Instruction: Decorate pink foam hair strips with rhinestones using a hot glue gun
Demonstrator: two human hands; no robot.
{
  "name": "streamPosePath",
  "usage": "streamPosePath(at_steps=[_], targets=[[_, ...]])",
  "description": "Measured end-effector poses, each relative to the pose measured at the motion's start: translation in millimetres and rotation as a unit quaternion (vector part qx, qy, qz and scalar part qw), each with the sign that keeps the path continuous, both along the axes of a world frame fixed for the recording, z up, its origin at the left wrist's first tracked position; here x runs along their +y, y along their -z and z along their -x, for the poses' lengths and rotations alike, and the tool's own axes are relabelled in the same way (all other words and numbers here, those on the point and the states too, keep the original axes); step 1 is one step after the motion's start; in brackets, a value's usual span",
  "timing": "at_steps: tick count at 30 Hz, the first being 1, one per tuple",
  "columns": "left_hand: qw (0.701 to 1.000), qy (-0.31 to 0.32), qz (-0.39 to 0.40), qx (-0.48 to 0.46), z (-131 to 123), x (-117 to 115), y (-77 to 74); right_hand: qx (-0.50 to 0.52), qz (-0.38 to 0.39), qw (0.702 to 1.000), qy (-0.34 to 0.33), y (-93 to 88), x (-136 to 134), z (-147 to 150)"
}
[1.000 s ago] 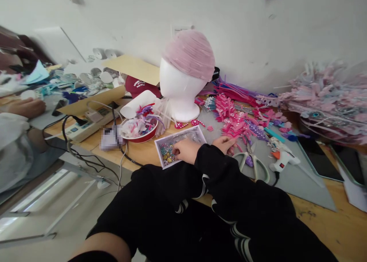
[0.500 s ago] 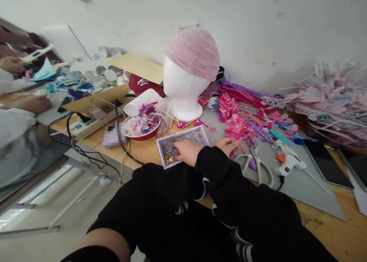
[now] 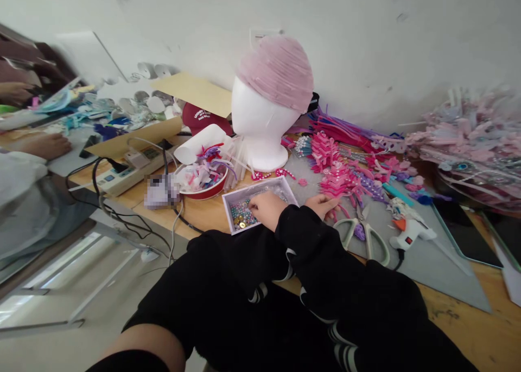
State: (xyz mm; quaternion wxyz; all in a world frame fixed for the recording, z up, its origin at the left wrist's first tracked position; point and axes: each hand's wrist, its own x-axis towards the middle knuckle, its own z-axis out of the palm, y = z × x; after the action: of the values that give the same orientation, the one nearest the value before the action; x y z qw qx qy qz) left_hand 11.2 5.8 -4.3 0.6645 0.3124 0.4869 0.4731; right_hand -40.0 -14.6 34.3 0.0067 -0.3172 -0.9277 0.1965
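Note:
My forearms cross, the right sleeve over the left. My right hand is inside a shallow white box, its fingers curled together just over loose beads in pearly and gold colours. Whatever its fingertips pinch is too small to make out. Beyond the right sleeve, my left hand rests over the grey mat, thumb and fingers closed on a small pink fuzzy piece, partly hidden by the fingers. Scissors with pale handles lie just right of it, beside pink fuzzy shapes.
A white mannequin head in a pink cap stands behind the box. A red-rimmed bowl of scraps and a power strip with cables sit left. A glue gun lies right. Another person's hand rests far left.
My right hand's fingers have drawn up and curled slightly, exposing more beads. My left hand stays nearly in place. At far left, the other person's raised hand has lowered with a white item.

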Motion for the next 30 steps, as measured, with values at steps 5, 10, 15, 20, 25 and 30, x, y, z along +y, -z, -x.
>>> streamPosePath(at_steps=[5,10,15,20,25,30], targets=[[1.0,-0.001,-0.006,-0.024,-1,0,1.1,-0.022,-0.028,0.999,-0.018,-1.4,-2,-1],[1.0,0.011,-0.005,-0.014,-1,-2,-1.2,-0.03,-0.064,0.996,-0.054,-1.7,-5,-1],[0.999,0.017,-0.016,0.023,-1,3,12.8,-0.03,-0.067,0.994,-0.076,-2.6,-6,-1],[0.999,0.021,-0.026,0.028,-1,8,27.5,-0.014,-0.081,0.993,-0.08,-4.9,-7,-2],[0.999,0.021,-0.031,0.027,-2,9,30.1,-0.007,-0.101,0.99,-0.093,-3.8,-7,-1],[0.999,0.02,-0.033,0.019,-3,9,31.4,-0.001,-0.093,0.991,-0.1,-3.4,-7,-1]])
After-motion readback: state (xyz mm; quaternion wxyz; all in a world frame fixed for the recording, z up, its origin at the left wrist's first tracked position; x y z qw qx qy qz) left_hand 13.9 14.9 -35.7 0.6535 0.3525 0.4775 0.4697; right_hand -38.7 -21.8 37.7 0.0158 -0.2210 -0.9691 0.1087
